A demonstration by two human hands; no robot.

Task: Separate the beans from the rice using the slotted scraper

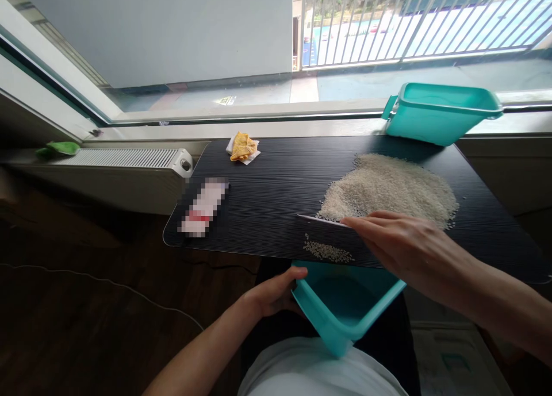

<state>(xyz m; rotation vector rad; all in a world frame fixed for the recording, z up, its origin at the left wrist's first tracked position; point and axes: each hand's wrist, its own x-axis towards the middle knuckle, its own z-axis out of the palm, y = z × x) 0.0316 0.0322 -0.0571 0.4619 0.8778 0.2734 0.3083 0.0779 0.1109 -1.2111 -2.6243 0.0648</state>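
Note:
My left hand (276,292) grips the rim of a teal plastic tub (345,310) held below the near edge of the black table (267,206), tilted against my lap. My right hand (397,243) holds a thin flat card (323,221) on edge against the tabletop. The card stands between a big pile of white rice (388,189) and a small patch of rice grains (328,251) near the table's front edge, just above the tub.
A second teal tub (440,111) rests at the table's far right by the window sill. A yellow cloth on white paper (242,146) lies at the far left, a small white and red pack (203,207) nearer. A radiator (129,160) stands left.

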